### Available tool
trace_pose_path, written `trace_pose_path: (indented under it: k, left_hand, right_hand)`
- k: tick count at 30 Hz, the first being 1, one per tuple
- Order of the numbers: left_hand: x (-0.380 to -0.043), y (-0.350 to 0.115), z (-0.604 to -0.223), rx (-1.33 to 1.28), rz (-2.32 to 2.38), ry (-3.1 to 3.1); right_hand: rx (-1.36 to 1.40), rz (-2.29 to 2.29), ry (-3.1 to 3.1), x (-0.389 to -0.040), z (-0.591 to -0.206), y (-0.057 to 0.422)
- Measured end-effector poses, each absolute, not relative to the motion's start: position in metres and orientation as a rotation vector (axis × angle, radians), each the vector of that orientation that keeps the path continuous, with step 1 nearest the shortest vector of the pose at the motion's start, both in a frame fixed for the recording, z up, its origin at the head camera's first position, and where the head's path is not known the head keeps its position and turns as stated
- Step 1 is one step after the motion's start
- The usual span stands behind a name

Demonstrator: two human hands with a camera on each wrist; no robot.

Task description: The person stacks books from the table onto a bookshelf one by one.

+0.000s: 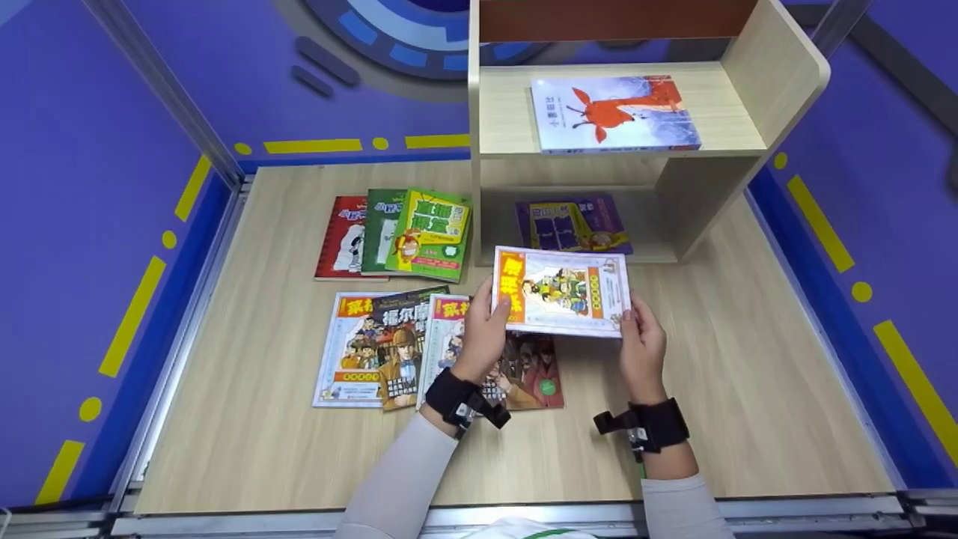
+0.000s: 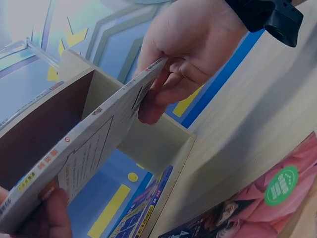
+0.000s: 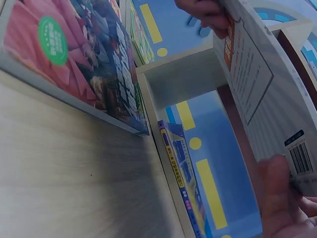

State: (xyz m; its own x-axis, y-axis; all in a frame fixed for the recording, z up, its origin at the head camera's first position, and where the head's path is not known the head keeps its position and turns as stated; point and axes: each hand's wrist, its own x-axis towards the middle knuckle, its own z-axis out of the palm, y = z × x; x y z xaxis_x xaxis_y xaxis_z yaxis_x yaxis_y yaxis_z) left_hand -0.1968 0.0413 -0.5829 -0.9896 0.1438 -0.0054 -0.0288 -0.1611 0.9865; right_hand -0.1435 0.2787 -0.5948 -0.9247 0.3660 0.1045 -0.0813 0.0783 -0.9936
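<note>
A white-bordered comic book [image 1: 561,292] with an orange title strip is held level in front of the shelf's lower bay. At its left edge my left hand [image 1: 483,337] grips it, thumb on the cover. My right hand [image 1: 645,348] grips the opposite edge. In the left wrist view, the spine of the held book [image 2: 81,129] runs diagonally between both hands. The right wrist view shows its white back cover [image 3: 272,89] with a barcode near my right fingers [image 3: 277,193].
A wooden shelf [image 1: 782,67] holds a red-deer book [image 1: 614,112] above and purple books [image 1: 572,224] below. Left of it lie overlapping red and green books [image 1: 430,232]. Several comics [image 1: 400,352] overlap nearer me, partly hidden by my left hand. Blue walls [image 1: 97,187] flank the table.
</note>
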Motion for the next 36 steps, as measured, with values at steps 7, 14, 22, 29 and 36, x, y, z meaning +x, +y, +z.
trace_pose_path:
  k: [7, 14, 22, 29, 36]
  left_hand:
    - [-0.202, 0.028, -0.58, 0.419, 2.137, 2.004]
    - [-0.209, 0.017, -0.574, 0.569, 1.896, 2.128]
    - [-0.215, 0.017, -0.574, 0.563, 1.639, 2.295]
    - [-0.224, 0.021, -0.578, 0.543, 1.603, 2.292]
    - [-0.243, 0.035, -0.581, 0.503, 1.501, 2.401]
  right_hand:
    - [-0.055, 1.95, -2.297, -0.142, -0.596, 0.291]
    - [0.055, 1.683, -2.568, -0.142, -0.595, 0.305]
    - [0.104, 1.475, -2.721, -0.147, -0.596, 0.312]
    - [0.1, 1.442, -2.768, -0.155, -0.597, 0.318]
    - [0.118, 1.442, -2.812, -0.177, -0.608, 0.335]
